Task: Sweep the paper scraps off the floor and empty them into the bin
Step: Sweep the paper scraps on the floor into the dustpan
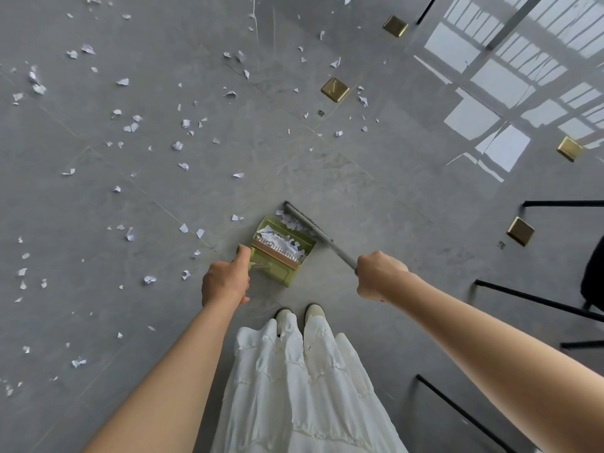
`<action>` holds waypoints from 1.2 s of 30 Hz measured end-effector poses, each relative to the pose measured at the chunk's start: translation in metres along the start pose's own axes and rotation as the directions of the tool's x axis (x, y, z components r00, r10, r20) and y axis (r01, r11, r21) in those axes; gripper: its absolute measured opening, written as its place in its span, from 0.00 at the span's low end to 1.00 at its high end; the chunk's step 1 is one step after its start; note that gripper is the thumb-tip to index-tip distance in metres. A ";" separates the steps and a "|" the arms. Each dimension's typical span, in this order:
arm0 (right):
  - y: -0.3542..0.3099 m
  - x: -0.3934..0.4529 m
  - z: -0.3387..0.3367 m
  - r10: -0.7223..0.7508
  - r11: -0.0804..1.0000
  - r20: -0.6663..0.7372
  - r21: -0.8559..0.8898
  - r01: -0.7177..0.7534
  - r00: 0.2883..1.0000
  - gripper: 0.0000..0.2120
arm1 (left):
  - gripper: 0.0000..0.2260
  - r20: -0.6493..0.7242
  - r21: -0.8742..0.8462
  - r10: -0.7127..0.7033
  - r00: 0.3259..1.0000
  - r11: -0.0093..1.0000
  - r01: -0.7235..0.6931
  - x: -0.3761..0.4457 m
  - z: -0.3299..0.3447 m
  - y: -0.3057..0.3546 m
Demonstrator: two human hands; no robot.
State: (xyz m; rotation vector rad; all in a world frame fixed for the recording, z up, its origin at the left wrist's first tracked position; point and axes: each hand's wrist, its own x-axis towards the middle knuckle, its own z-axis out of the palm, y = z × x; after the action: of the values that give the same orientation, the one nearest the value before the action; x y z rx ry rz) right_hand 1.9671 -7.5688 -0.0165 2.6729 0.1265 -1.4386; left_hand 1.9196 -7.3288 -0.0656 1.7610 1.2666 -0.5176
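A green dustpan (277,266) stands on the grey floor in front of my feet, with white paper scraps (277,239) lying in its mouth. My left hand (225,282) grips the dustpan's green handle. My right hand (379,274) grips the grey broom handle (330,243), which slants up-left to the broom head (295,215) at the dustpan's open edge. A few scraps lie against the broom head. Several more scraps (178,145) are scattered over the floor to the left and further ahead. No bin is in view.
Brass floor-socket covers (335,89) (520,231) dot the floor ahead and to the right. Black metal furniture legs (536,300) stand at the right edge. Bright window reflections (490,109) cover the upper right floor. My white skirt and shoes (313,313) are below.
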 end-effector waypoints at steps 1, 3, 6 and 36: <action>-0.002 -0.002 0.002 -0.007 1.000 0.001 -0.010 0.007 1.000 0.15 | 0.25 -0.001 -0.004 0.001 1.000 1.000 -0.001 -0.001 0.000 0.000; -0.005 -0.008 0.005 -0.020 1.000 0.005 -0.025 0.020 1.000 0.16 | 0.24 0.003 -0.014 0.006 1.000 1.000 -0.006 -0.002 0.000 0.001; -0.010 -0.018 0.010 -0.037 0.999 0.022 -0.032 0.038 0.999 0.18 | 0.24 0.014 -0.024 0.013 1.000 1.000 -0.013 -0.004 -0.001 0.001; -0.021 -0.014 0.002 -0.010 0.992 -0.088 -0.125 -0.001 0.996 0.16 | 0.23 0.016 -0.001 0.043 0.999 0.999 -0.043 -0.009 -0.005 -0.007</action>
State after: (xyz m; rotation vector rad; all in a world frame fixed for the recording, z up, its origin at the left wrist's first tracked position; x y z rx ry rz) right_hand 1.9547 -7.5488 -0.0068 2.6358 0.2228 -1.2691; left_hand 1.9089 -7.3287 -0.0590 1.7762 1.2143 -0.5056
